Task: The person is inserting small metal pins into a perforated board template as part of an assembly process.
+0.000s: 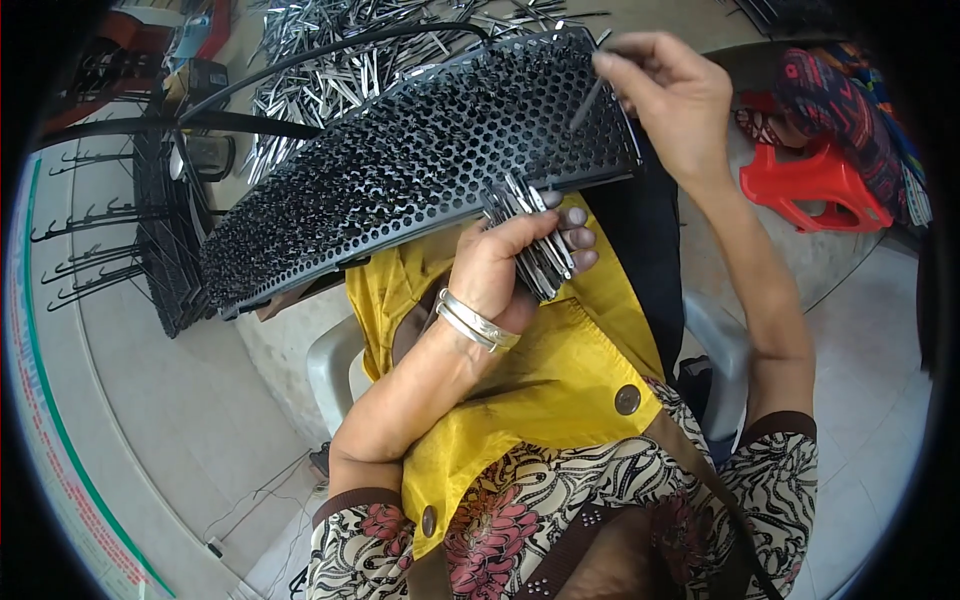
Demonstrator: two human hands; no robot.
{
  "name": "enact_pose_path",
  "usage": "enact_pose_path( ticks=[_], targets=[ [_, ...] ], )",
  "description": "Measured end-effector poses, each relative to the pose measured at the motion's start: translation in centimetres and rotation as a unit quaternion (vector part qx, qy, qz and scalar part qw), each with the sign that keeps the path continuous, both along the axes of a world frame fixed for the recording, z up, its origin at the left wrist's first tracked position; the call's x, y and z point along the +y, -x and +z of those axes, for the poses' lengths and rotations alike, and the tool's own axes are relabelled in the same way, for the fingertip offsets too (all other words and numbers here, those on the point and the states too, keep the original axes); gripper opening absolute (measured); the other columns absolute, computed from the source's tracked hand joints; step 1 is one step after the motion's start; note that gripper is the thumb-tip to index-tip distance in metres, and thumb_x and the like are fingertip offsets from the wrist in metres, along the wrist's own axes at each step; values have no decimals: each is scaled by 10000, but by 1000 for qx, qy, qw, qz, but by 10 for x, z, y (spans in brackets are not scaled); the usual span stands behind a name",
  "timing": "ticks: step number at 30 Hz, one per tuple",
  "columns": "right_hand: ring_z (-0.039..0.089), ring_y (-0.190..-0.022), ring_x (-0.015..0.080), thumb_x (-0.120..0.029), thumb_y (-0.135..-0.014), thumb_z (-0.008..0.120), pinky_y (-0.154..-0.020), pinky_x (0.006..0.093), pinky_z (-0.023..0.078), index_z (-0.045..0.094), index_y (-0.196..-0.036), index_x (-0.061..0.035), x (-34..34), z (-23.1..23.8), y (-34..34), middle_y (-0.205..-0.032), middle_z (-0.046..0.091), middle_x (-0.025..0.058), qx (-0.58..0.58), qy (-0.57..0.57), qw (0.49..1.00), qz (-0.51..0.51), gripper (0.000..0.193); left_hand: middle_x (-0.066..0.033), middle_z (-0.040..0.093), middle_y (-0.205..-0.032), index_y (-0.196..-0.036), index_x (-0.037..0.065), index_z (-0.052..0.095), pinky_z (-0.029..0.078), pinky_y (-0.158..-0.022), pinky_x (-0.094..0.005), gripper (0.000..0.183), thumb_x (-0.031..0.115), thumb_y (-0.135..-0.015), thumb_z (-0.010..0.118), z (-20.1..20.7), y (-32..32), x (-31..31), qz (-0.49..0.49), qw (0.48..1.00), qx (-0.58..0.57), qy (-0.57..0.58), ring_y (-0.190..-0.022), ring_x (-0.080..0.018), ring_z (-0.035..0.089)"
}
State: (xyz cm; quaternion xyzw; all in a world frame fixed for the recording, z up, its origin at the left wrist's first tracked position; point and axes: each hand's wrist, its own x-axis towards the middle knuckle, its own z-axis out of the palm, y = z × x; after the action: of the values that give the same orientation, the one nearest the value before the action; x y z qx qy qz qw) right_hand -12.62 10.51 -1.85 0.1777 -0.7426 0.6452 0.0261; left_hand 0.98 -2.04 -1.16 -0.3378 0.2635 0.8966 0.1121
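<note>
— Perforated black tray (pixel 400 170) lies across the lap; how full?
— Mostly filled, it seems. Right hand (pixel 675 100) pinches one metal pin (pixel 588 103) at its far right corner; left hand (pixel 500 265) clutches a bundle of pins (pixel 535 235). More pieces (pixel 330 70) lie beyond.

Perforated tray (pixel 400 170) on lap — loose metal pieces (pixel 330 70) behind it.

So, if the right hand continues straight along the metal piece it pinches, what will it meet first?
Most likely the black perforated tray. The right hand points its thin metal piece down-left at the holes, though depth is unclear.
</note>
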Motion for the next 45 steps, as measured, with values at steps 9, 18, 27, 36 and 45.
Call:
enact_pose_path(
  ticks=[9, 18, 27, 36, 45],
  targets=[
    [570, -577, 177, 6, -706, 639, -514, 251, 439, 587, -783, 18, -23, -11, 23, -681, 581, 89, 389, -61, 917, -64, 94, -117, 559, -805, -925, -15, 504, 538, -615, -397, 159, -27, -767, 507, 0, -6, 2, 5, 999, -34, 34, -719, -239, 584],
    [558, -692, 272, 44, -659, 622, -625, 336, 460, 585, -788, 22, -27, -28, 16, -762, 576, 132, 459, -244, 853, 42, 136, -90, 553, -760, -885, -10, 518, 541, -582, -369, 163, -41, -736, 577, -2, -7, 0, 2, 997, -18, 79, -668, -205, 577],
    [516, -586, 21, -8, -723, 649, -504, 160, 410, 608, -841, 21, -3, 4, -41, -671, 579, 7, -172, -20, 948, 268, 129, -95, 564, -768, -884, -10, 521, 541, -574, -361, 151, -29, -749, 586, 5, -5, 2, -3, 997, 9, 75, -668, -210, 587],
    [508, -569, 30, -32, -749, 646, -509, 157, 400, 610, -839, 22, -10, 1, -3, -681, 587, -4, 72, 0, 997, -40, 111, -140, 576, -816, -920, -22, 508, 539, -618, -368, 127, 4, -797, 488, -7, -9, 3, 39, 999, -26, -11, -698, -247, 594],
    [562, -648, 183, 18, -691, 633, -583, 258, 455, 592, -803, 32, -29, -23, 19, -741, 582, 86, 438, -103, 893, -11, 120, -104, 556, -788, -908, -5, 501, 536, -605, -397, 134, -19, -774, 507, -5, -10, 5, 45, 998, -36, 29, -685, -246, 586]
  ],
)
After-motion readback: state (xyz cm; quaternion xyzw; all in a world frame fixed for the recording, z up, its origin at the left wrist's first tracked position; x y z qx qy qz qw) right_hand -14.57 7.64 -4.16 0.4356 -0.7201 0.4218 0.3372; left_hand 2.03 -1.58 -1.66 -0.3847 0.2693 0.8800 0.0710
